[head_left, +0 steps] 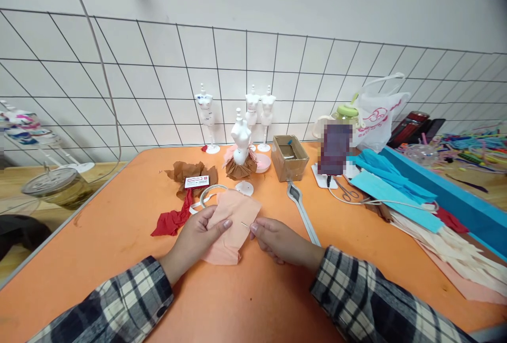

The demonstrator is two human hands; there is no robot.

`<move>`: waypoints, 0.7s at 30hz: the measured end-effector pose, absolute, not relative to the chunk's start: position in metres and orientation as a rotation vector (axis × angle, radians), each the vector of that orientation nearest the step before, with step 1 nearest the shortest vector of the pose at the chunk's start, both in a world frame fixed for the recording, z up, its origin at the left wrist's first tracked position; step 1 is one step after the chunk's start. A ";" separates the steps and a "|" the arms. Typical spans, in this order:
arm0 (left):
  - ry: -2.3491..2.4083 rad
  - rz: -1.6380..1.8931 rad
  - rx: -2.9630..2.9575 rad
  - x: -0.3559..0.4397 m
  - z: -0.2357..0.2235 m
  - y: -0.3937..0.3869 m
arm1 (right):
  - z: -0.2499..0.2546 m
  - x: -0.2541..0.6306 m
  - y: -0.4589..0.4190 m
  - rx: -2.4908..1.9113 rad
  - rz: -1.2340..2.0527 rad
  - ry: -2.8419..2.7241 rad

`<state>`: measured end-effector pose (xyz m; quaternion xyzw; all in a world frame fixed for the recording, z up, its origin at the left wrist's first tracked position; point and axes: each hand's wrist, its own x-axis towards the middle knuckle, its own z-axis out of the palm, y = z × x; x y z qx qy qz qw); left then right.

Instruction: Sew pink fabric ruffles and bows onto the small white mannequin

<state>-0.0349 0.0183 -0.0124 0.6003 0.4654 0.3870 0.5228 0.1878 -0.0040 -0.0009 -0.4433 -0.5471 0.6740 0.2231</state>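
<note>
Between the thumb and fingers of my left hand (201,231) is a sheet of peach crepe paper (241,207), held up over the table. My right hand (279,238) pinches a thin, light, needle-like stick (245,224) at the paper's right edge. Its tip lies against the paper; whether it goes through, I cannot tell. Just beyond the sheet stands a small white dress form (241,137) with a ruffled brown paper skirt (241,169). A roll of tape (204,195) lies partly behind the sheet, beside a strip of red crepe paper (172,222).
Crumpled brown paper (178,173) lies at the left under a small white box (197,181). A cardboard box (291,161), a grey strap (303,211), a phone on a stand (336,150), scissors (349,193) and stacked coloured paper (384,195) occupy the right. More dress forms (206,111) stand behind.
</note>
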 end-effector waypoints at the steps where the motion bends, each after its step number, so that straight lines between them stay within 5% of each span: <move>1: 1.114 0.932 1.441 -0.035 -0.012 0.018 | 0.000 0.187 -0.005 -1.232 1.865 -1.504; 21: 1.164 1.047 1.443 -0.028 0.003 0.016 | 0.002 0.189 -0.004 -1.111 1.857 -1.497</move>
